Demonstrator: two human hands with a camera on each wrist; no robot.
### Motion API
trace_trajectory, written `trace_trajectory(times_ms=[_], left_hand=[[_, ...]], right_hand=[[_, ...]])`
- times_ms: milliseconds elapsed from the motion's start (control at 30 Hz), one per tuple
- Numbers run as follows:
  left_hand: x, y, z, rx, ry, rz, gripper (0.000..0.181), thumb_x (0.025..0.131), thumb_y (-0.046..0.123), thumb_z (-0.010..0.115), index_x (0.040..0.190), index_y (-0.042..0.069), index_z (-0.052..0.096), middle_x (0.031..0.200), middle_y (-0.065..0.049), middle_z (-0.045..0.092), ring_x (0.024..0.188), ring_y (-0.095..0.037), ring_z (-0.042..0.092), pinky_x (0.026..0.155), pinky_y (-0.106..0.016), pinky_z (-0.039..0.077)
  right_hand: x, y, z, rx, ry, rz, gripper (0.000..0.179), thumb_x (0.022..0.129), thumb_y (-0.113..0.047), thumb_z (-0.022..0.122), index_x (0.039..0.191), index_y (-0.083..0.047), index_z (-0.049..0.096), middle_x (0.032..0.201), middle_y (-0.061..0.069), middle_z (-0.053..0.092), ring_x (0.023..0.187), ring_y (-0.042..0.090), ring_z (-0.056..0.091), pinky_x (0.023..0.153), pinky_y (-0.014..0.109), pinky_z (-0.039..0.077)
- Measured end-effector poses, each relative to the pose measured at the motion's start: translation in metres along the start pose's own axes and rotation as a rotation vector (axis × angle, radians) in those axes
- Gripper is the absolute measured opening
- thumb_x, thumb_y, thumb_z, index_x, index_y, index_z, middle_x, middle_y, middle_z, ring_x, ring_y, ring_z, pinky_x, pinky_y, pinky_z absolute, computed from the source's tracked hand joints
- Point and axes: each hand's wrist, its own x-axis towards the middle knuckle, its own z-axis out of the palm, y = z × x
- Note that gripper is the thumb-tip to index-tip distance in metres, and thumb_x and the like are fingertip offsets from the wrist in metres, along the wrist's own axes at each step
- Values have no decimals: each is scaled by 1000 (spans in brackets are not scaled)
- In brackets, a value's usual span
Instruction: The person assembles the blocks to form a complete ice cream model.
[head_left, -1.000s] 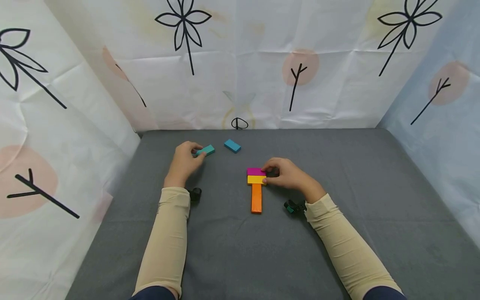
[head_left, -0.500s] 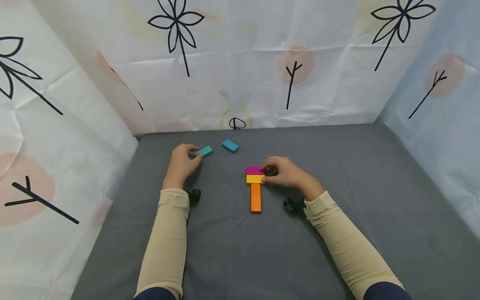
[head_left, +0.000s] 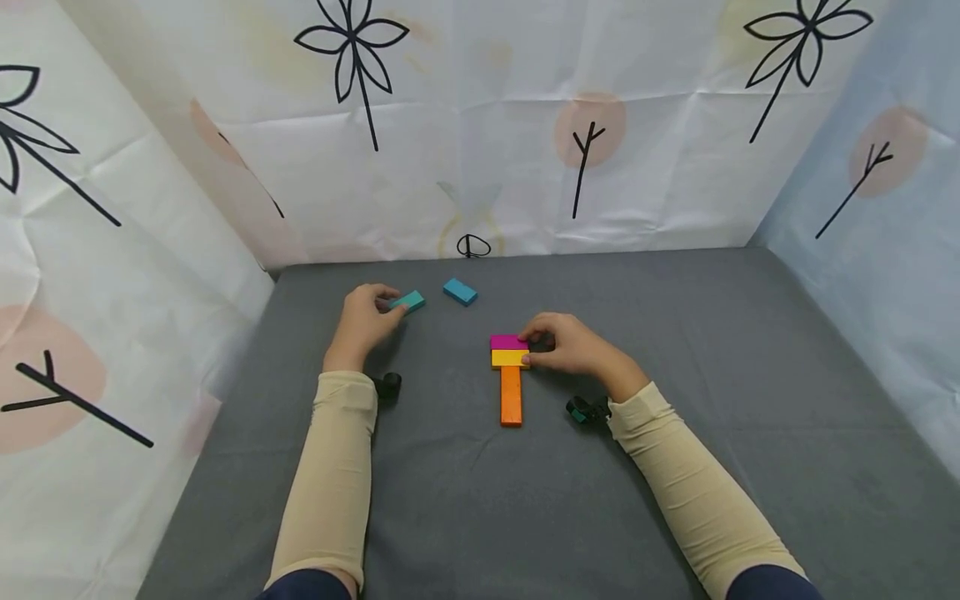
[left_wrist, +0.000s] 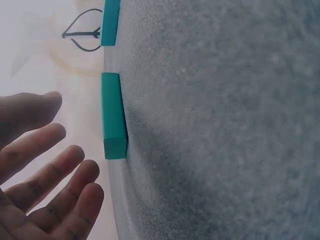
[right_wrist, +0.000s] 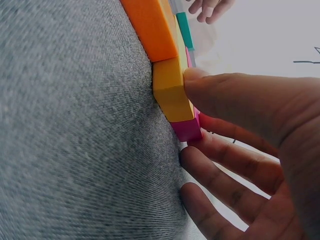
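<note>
In the head view my left hand (head_left: 367, 321) hovers by a teal block (head_left: 408, 302) at the back left. The left wrist view shows its fingers spread apart from the teal block (left_wrist: 114, 115), which rests on the grey cloth. My right hand (head_left: 573, 346) pinches the right ends of a yellow block (head_left: 510, 359) and a magenta block (head_left: 508, 342), thumb on the yellow and a fingertip on the magenta, as the right wrist view shows. These two lie side by side, touching. An orange block (head_left: 511, 398) extends toward me from the yellow one, forming a T.
A blue block (head_left: 460, 292) lies near the back edge, right of the teal one. Grey cloth (head_left: 465, 500) covers the table. White printed sheets (head_left: 480, 150) stand behind and at both sides. Each wrist carries a dark camera mount (head_left: 588, 410).
The whole head view has shifted slightly. Both hands and all blocks otherwise keep nearly the same places relative to one another.
</note>
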Motion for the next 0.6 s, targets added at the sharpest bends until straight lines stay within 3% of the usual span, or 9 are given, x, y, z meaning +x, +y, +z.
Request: trace_trajectory(times_ms=[600], left_hand=[[6,-6,1,39,-49,-42,39,104,14,68,140,-1,65,136,-26,62,122,-42,61,96,-56,56]], right_hand=[[0,0,0,-4,13,-8,30,94,-17,83,121,-6,77,120,10,73,108,26,65,97,48,57]])
